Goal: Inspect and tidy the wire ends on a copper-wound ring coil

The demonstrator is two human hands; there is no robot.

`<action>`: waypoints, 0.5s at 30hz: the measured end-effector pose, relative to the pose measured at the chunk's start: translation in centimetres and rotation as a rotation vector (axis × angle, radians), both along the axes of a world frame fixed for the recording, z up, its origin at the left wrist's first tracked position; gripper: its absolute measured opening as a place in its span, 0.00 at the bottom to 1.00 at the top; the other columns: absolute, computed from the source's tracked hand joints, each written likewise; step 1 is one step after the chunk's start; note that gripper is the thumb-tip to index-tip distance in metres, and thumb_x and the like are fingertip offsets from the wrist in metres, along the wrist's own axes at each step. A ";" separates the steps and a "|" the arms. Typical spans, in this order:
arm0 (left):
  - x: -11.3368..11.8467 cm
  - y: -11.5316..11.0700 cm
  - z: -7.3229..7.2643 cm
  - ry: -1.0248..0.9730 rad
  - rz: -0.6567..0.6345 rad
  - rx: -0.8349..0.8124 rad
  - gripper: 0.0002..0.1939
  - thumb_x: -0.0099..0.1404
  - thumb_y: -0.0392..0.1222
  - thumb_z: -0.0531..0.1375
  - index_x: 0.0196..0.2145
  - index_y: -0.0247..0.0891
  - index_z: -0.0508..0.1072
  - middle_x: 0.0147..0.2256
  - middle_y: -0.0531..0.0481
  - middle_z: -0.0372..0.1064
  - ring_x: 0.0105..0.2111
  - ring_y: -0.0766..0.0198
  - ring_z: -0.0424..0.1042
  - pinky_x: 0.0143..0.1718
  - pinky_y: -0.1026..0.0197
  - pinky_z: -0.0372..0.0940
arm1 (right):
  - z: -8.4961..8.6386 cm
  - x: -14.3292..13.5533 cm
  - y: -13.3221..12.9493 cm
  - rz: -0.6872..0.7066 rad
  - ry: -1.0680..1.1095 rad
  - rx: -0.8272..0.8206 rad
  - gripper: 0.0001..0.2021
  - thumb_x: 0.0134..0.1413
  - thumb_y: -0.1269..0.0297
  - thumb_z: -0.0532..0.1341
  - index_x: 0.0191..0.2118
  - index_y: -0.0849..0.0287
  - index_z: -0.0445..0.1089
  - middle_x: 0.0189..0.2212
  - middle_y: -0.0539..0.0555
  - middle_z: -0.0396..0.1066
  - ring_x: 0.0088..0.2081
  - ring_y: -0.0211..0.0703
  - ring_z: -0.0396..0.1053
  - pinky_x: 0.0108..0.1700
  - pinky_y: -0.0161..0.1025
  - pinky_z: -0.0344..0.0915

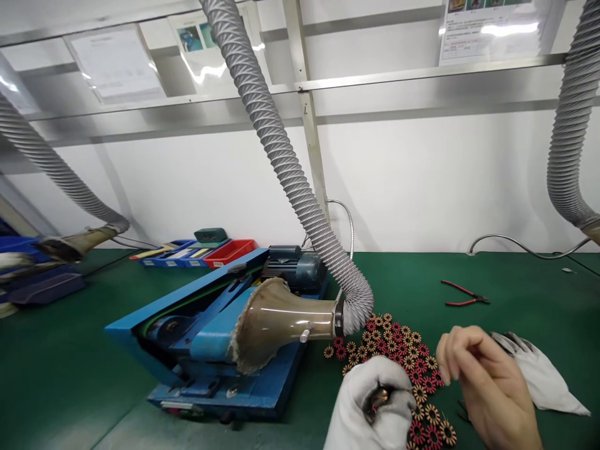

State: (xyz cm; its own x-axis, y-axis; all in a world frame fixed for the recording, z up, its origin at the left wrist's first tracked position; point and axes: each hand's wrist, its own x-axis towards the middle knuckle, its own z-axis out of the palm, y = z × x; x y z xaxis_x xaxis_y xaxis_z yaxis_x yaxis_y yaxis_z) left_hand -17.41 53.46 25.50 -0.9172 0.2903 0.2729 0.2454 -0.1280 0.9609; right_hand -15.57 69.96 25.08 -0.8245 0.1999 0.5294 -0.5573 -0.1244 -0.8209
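Green bench mat [70,375]: open stretch at far left front, and a wide bare run at right rear. Blue belt machine [220,337] blocks the centre-left. Its brown funnel hood [276,322] juts toward the front, grey ribbed hose [285,169] rising from it across mid-air. Coil rings [398,350] carpet the mat just right of the hood. Red-handled pliers [464,294] lie well behind them. White glove [544,375] lies at the right front. Bins [197,253] line the back left.

green bench [515,275]: blue sander [210,337], coils [403,356] in a heap, red pliers [464,294], white glove [539,375], red tray [232,252], blue trays [173,253].
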 end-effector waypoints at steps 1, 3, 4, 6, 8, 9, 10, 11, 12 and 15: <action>-0.1 0.1 0.2 0.000 -0.003 0.027 0.06 0.54 0.32 0.58 0.23 0.38 0.74 0.23 0.53 0.67 0.25 0.68 0.63 0.32 0.65 0.59 | -0.2 -0.1 0.0 0.009 -0.034 0.083 0.11 0.65 0.63 0.57 0.29 0.56 0.68 0.23 0.49 0.63 0.27 0.39 0.61 0.30 0.35 0.57; -0.4 0.4 0.6 0.009 -0.021 0.132 0.05 0.53 0.33 0.59 0.23 0.38 0.75 0.23 0.53 0.68 0.25 0.67 0.64 0.31 0.65 0.60 | -0.2 -0.1 -0.4 0.066 -0.077 0.163 0.11 0.63 0.61 0.59 0.29 0.56 0.70 0.24 0.50 0.64 0.29 0.41 0.61 0.32 0.36 0.58; -0.6 0.5 0.7 0.011 -0.019 0.188 0.05 0.53 0.34 0.61 0.23 0.38 0.76 0.26 0.51 0.70 0.27 0.66 0.66 0.32 0.65 0.61 | -0.1 -0.2 -0.8 0.089 -0.087 0.132 0.11 0.62 0.60 0.60 0.29 0.55 0.70 0.25 0.50 0.64 0.30 0.41 0.61 0.34 0.36 0.58; -0.8 0.9 0.7 -0.008 0.004 0.282 0.04 0.53 0.39 0.64 0.23 0.38 0.78 0.34 0.47 0.74 0.34 0.62 0.70 0.37 0.65 0.63 | 0.3 -0.2 -2.0 0.149 -0.118 -0.024 0.10 0.58 0.56 0.63 0.28 0.55 0.71 0.29 0.51 0.65 0.34 0.42 0.63 0.38 0.36 0.61; -1.0 1.2 0.2 -0.063 0.021 0.360 0.08 0.54 0.46 0.67 0.25 0.39 0.80 0.40 0.46 0.76 0.42 0.58 0.71 0.44 0.64 0.63 | 0.9 -0.1 -3.2 0.234 -0.217 -0.194 0.10 0.50 0.54 0.69 0.30 0.53 0.72 0.33 0.51 0.67 0.38 0.43 0.65 0.42 0.35 0.63; -1.1 1.3 -0.1 -0.095 0.021 0.398 0.10 0.53 0.50 0.69 0.25 0.40 0.81 0.42 0.46 0.76 0.45 0.56 0.71 0.48 0.63 0.63 | 1.1 -0.1 -3.8 0.277 -0.272 -0.258 0.11 0.46 0.54 0.71 0.31 0.53 0.73 0.35 0.51 0.68 0.40 0.43 0.66 0.43 0.34 0.64; -1.3 1.5 -0.5 -0.125 0.016 0.437 0.12 0.53 0.52 0.69 0.26 0.41 0.81 0.42 0.46 0.77 0.47 0.54 0.71 0.50 0.62 0.62 | 1.2 -0.2 -4.2 0.311 -0.311 -0.310 0.13 0.43 0.54 0.73 0.32 0.52 0.73 0.36 0.51 0.68 0.40 0.43 0.67 0.43 0.34 0.65; -1.5 1.7 -0.9 -0.143 0.009 0.470 0.13 0.53 0.54 0.69 0.26 0.41 0.81 0.41 0.45 0.77 0.49 0.52 0.70 0.52 0.60 0.61 | 1.2 -0.2 -4.6 0.326 -0.337 -0.347 0.14 0.40 0.55 0.74 0.32 0.52 0.74 0.36 0.51 0.69 0.41 0.43 0.68 0.43 0.34 0.66; -1.7 1.9 -1.3 -0.142 0.005 0.492 0.14 0.53 0.55 0.69 0.26 0.41 0.81 0.40 0.45 0.78 0.50 0.51 0.70 0.53 0.59 0.61 | 1.1 -0.3 -4.9 0.322 -0.349 -0.373 0.14 0.39 0.56 0.75 0.32 0.52 0.74 0.36 0.51 0.69 0.41 0.43 0.68 0.42 0.33 0.66; -2.5 2.2 -2.2 -0.071 0.010 0.517 0.17 0.52 0.58 0.68 0.26 0.41 0.81 0.36 0.44 0.79 0.48 0.50 0.72 0.52 0.58 0.63 | 0.6 -0.7 -5.3 0.259 -0.368 -0.401 0.14 0.36 0.58 0.77 0.31 0.53 0.76 0.37 0.51 0.72 0.42 0.44 0.70 0.45 0.34 0.66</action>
State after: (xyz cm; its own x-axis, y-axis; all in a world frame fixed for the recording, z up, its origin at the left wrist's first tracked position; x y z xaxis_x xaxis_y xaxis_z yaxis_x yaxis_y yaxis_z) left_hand -19.91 55.64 23.32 -0.9405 0.1252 0.3158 0.1859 -0.5884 0.7869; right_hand -16.26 64.63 25.71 -0.9878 0.0936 0.1246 -0.1557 -0.5582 -0.8150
